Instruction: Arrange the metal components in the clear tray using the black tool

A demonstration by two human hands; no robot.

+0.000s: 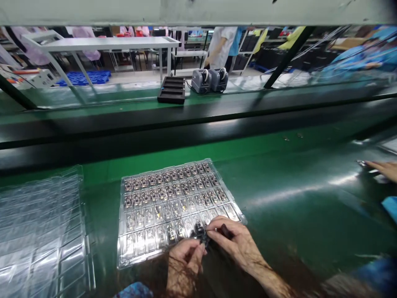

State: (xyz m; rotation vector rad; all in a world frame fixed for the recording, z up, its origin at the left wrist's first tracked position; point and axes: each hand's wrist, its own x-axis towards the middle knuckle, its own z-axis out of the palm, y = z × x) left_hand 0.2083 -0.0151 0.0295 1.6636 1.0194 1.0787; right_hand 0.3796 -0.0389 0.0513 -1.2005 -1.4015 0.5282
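Note:
My left hand point(187, 261) pinches a small dark part point(203, 238) over the near edge of a clear plastic tray point(121, 244). Reaching in from the other side, my right hand point(233, 240) has its thumb and forefinger closed at the same part. A dark brown, rod-like tool point(227, 231) sticks out of the right hand; its tip is too small to make out. Rows of small electronic modules point(170, 191) fill the tray's far pockets. Nearer pockets look shinier, and glare hides some of their contents.
Clear plastic trays point(40, 231) lie at the left. At the right edge, a co-worker's hand point(384, 169) touches small parts. Beyond a dark belt point(130, 142) stand a black compartment tray point(171, 90) and two grey tape dispensers point(201, 81). A beam point(198, 12) crosses overhead.

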